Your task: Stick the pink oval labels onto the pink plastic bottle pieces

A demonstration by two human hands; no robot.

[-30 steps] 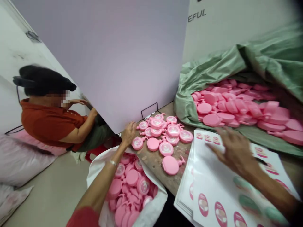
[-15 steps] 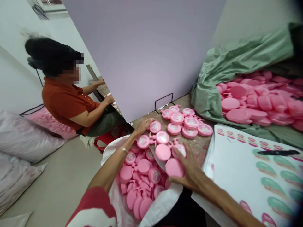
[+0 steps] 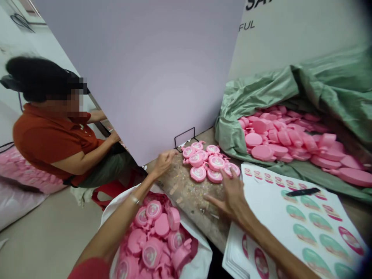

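My left hand (image 3: pixel 165 163) hovers at the table edge, fingers curled, with nothing visible in it. My right hand (image 3: pixel 234 193) is open, thumb spread, its fingertips at the nearest of several round pink plastic containers with stickers (image 3: pixel 216 162) grouped on the worn table (image 3: pixel 186 193). Below the table edge, a white sack (image 3: pixel 202 252) holds many similar pink containers (image 3: pixel 152 252), some with the printed face up, others plain side up. My left forearm crosses over this sack.
A green sack (image 3: pixel 229 128) at the right spills plain pink containers (image 3: pixel 285 135). Sticker sheets (image 3: pixel 270 209) with a black pen-like tool (image 3: pixel 303 192) lie beside my right arm. A tall pale panel (image 3: pixel 151 77) stands behind, on a wire foot (image 3: pixel 185 137). A co-worker (image 3: pixel 58 135) sits at the left.
The containers between my hands have dropped off the table edge into the white sack. My right hand has moved up to the remaining group, and my left hand's fingers have curled. The view has shifted right.
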